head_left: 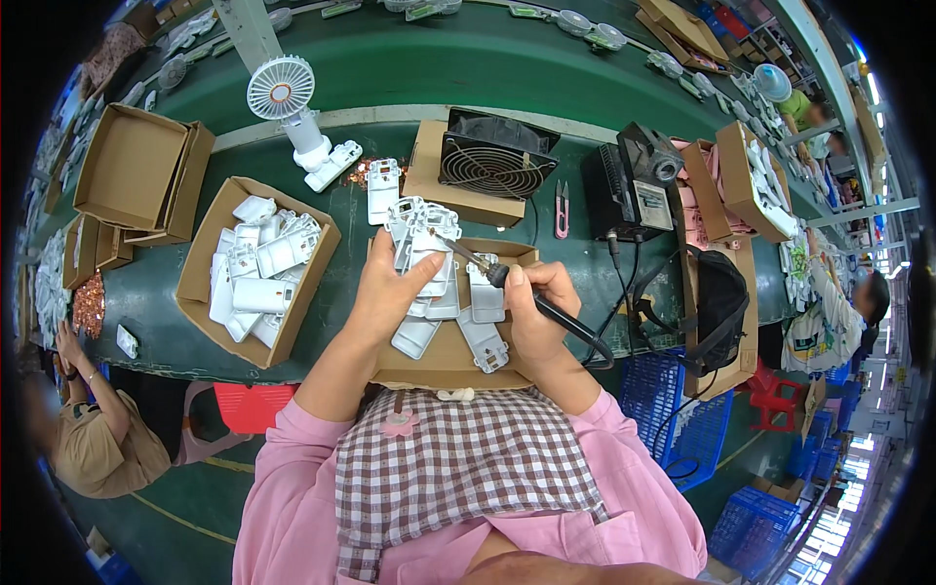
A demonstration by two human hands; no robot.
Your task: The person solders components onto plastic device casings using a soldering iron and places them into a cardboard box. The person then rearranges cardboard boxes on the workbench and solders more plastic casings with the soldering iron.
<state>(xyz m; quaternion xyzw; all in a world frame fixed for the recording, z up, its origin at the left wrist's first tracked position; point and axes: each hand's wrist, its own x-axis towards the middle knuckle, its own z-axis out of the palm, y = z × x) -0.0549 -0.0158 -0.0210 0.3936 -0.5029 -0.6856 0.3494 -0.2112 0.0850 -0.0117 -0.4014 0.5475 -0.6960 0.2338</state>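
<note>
My left hand (388, 280) is closed on a white plastic housing (421, 222), thumb along its near side, above an open cardboard box (444, 375). In my right hand (541, 310) is a soldering iron (567, 322) with a black handle, gripped like a pen. Its metal tip points left toward the housing; whether it touches cannot be made out. More white plastic casings (485, 341) lie loose in the box under my hands. The iron's black cord bends away to the right of my right hand.
To the left stands a box (330, 255) of white casings and a white handheld fan (281, 90). Ahead is a black cooling fan (497, 161). Pink-handled snips (562, 219) and a black soldering station (629, 190) lie right. A co-worker (102, 429) sits at left.
</note>
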